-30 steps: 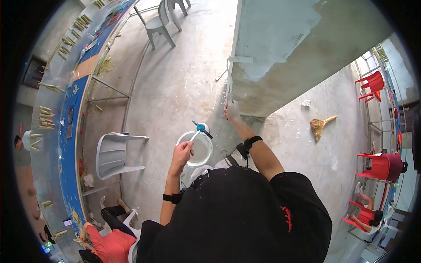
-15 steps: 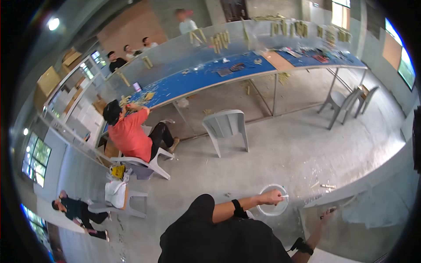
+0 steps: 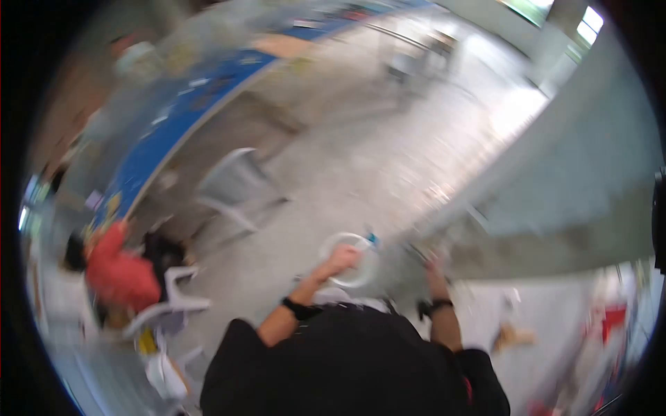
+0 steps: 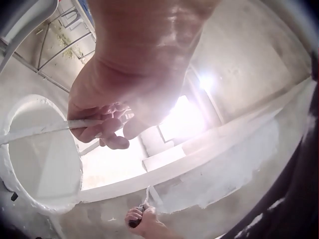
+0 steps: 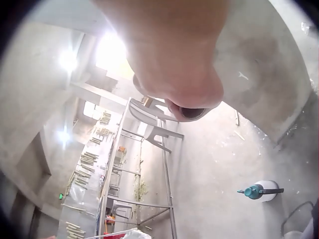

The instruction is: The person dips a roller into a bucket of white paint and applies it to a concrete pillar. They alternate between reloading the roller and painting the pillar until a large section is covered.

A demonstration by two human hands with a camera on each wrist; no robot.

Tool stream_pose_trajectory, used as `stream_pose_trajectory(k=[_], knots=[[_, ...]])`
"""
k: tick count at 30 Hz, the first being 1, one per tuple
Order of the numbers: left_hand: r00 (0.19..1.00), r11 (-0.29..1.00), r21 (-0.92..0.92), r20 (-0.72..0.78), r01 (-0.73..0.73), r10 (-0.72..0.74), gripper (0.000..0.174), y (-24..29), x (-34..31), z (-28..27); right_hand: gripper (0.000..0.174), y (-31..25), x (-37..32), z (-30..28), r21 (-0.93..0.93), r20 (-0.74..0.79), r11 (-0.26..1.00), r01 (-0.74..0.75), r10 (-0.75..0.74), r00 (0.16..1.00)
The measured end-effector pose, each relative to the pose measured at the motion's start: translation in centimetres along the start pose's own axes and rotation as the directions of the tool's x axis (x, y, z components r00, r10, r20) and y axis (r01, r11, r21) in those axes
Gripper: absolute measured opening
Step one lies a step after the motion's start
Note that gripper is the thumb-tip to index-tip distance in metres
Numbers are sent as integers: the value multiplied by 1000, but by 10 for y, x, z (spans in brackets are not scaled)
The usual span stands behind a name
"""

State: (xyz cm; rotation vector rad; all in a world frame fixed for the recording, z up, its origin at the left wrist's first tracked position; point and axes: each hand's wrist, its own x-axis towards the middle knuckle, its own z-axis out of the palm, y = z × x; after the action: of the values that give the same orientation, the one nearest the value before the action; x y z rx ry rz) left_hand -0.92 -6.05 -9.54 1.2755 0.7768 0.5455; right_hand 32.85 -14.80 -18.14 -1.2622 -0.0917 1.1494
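My left hand (image 3: 343, 258) is over a white-smeared bucket (image 4: 52, 205) on the floor. Its thumb and fingers pinch the end of a narrow white-coated strip (image 4: 40, 130), which crosses above the bucket in the left wrist view. At the big grey panel (image 3: 590, 229), my right hand (image 3: 435, 267) grips the dark handle (image 4: 135, 222) of what looks like a small paint roller. A thin stem and pale head (image 4: 156, 198) show against the panel's face. White coating (image 4: 234, 177) covers part of that panel. The right wrist hides most of the handle in its own view.
A spray bottle (image 5: 256, 191) with a teal top stands on the floor beside the bucket. A grey chair (image 3: 239, 184) stands before a long blue table (image 3: 163, 132) on the left. A person in red (image 3: 123, 274) sits there. A straw broom (image 3: 513, 338) lies at right.
The head view swings left, then partly back, and is blurred now. My left hand, at the bucket's near side a second ago, is over it now. Both hands keep their holds.
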Motion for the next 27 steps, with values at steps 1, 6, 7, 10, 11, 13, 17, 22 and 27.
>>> stream_pose_trajectory(k=[1,6,7,10,11,13,17,22,27], knots=[[991,989,61,-14,132,-132,21,28,-8,0,17,7,12,-6,73,162,996,52,-63,985],[925,910,179,-141,373,-352,28,85,-9,11,47,-94,-42,92,-33,-196,987,159,-162,967],[919,911,141,-139,388,-370,25,81,-6,7,48,-113,-46,101,-48,-186,983,177,-183,965],[908,904,127,-154,409,-389,23,88,-19,7,52,-156,-59,109,-81,-144,970,228,-238,960],[914,914,100,-148,393,-377,23,93,-18,9,52,-160,-57,106,-58,-164,975,216,-222,961],[913,919,67,-158,389,-375,23,92,-16,7,49,-163,-54,100,-37,29,945,326,-326,945],[908,914,80,-176,398,-380,23,94,-15,10,50,-110,-38,71,-7,-110,983,185,-184,977],[909,917,74,-187,391,-373,23,96,-15,11,54,-69,-32,53,-74,-187,996,44,-57,981],[907,915,83,-193,396,-375,25,95,-14,10,53,-81,-44,68,-107,-220,978,181,-201,955]])
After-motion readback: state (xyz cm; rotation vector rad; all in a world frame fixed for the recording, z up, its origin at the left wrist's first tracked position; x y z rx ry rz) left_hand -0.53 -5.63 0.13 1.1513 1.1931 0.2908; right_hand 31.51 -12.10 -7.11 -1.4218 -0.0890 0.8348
